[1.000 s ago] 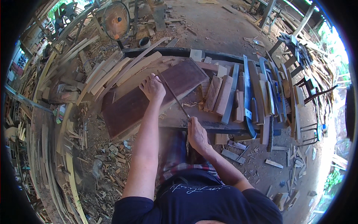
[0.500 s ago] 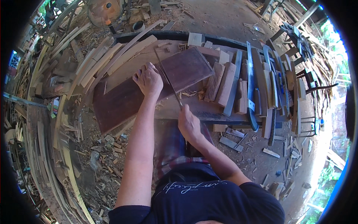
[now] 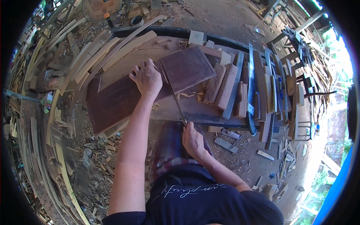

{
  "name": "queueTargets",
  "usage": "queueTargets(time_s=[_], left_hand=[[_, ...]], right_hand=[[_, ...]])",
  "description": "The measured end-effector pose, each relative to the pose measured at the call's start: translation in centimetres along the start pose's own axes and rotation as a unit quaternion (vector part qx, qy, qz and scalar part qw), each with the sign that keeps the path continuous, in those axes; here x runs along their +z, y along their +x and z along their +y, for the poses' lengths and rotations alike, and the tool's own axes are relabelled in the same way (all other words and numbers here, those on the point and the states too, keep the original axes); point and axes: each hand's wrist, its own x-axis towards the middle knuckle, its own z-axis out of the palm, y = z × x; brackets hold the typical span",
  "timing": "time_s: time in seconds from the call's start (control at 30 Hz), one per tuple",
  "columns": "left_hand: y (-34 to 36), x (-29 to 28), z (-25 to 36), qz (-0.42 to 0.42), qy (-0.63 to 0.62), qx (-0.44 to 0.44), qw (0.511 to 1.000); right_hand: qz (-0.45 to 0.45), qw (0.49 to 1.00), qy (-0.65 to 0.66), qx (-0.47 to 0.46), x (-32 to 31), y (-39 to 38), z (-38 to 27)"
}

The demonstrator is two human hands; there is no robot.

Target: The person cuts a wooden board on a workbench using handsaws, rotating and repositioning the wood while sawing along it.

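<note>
A dark brown wooden board [image 3: 116, 98] lies slantwise across a low workbench [image 3: 150, 52]. My left hand [image 3: 147, 79] presses down on its top, fingers bent and apart, close to the cut line. A handsaw [image 3: 177, 105] crosses the board just right of that hand, its thin blade seen nearly edge-on. The handle is in the closed fingers of my right hand [image 3: 194, 141], low in front of the bench's near edge and mostly covering it. Right of the blade, the board's far section [image 3: 189, 69] looks level with the rest; how deep the cut goes cannot be seen.
Right of the board, wooden blocks [image 3: 227, 84] lie side by side with another handsaw [image 3: 251, 90]. Pale curved strips [image 3: 129, 50] rest at the bench's left. A fan [image 3: 103, 7] and a round tin [image 3: 137, 20] stand beyond. Offcuts [image 3: 226, 145] litter the ground.
My right hand has drawn the saw toward me, so more blade shows on the near side of the board. My left hand stays at the same spot on the board.
</note>
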Motion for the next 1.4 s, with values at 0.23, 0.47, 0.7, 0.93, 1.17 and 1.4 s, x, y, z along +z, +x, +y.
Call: queueTargets(time_s=[0.23, 0.47, 0.7, 0.93, 1.17, 1.4], left_hand=[[-0.1, 0.0, -0.2, -0.004, 0.021, 0.008, 1.000], [0.1, -0.2, 0.0, -0.017, 0.018, 0.004, 1.000], [-0.2, -0.4, 0.0, 0.021, -0.008, 0.009, 1.000], [0.9, 0.1, -0.2, -0.008, 0.018, -0.010, 1.000], [-0.7, -0.4, 0.2, 0.013, 0.012, 0.012, 1.000], [-0.5, -0.5, 0.2, 0.000, 0.005, 0.021, 1.000]], right_hand=[[0.058, 0.996, 0.009, -0.065, 0.5, 3.2, -0.6], [-0.035, 0.999, -0.019, 0.023, 0.0, 0.6, 0.4], [0.077, 0.990, 0.043, -0.109, 0.2, 2.2, 0.0], [0.031, 0.999, 0.025, -0.017, 3.6, -1.9, 5.2], [-0.026, 0.999, -0.030, -0.002, 0.2, -1.3, 2.7], [0.081, 0.994, 0.005, -0.078, -0.5, 3.6, -1.7]])
